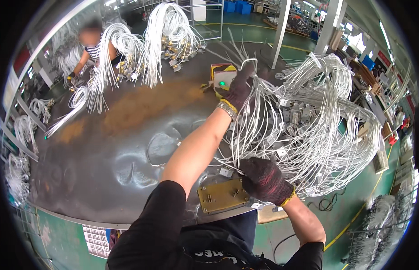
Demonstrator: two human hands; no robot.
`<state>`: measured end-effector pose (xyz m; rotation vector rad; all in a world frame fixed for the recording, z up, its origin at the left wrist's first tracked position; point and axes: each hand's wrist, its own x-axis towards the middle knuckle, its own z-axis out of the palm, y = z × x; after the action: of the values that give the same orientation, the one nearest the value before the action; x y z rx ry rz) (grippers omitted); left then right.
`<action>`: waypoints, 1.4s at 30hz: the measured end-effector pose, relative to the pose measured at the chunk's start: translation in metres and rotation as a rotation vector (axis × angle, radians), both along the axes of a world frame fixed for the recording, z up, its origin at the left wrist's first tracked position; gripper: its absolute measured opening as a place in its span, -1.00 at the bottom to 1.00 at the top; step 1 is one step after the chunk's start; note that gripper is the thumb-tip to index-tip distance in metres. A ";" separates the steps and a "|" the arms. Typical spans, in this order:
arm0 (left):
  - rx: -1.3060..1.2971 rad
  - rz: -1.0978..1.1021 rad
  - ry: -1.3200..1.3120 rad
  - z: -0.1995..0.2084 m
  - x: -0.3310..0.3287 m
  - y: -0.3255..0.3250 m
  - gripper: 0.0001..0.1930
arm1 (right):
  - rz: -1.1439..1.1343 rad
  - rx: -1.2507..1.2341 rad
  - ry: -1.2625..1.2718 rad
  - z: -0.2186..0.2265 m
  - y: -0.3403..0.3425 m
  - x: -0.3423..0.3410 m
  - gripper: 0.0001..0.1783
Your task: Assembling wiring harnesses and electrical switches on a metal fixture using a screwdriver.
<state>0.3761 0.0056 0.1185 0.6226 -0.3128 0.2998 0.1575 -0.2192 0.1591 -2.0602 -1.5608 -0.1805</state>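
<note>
My left hand (240, 90), in a dark glove with a yellow cuff, is closed round the upper part of a bundle of white cables (259, 105). The cables fan out beyond it and hang down toward me. Nearer my body, my gloved right hand (265, 181) is curled at the lower cables, where some strands run into its fingers. The fingertips are partly hidden. Just left of that hand lies a brass-coloured fixture plate (218, 198) with small metal posts. A small metal bracket (226, 172) rests above the plate.
A big heap of white cables (326, 135) with metal ends covers the table's right side. A box with a green light (222, 83) stands beyond my left hand. More cable bundles (169, 36) lie at the far edge, near another person (93, 49). The metal tabletop (83, 171) is worn.
</note>
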 end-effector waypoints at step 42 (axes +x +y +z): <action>1.255 1.143 0.139 0.083 -0.203 0.122 -0.63 | -0.663 0.100 -0.002 -0.062 -0.120 0.080 -0.76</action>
<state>0.1727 0.1274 0.2011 2.0465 0.0738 1.1807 0.2379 -0.3397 0.0975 -2.4175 -0.7953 -0.4876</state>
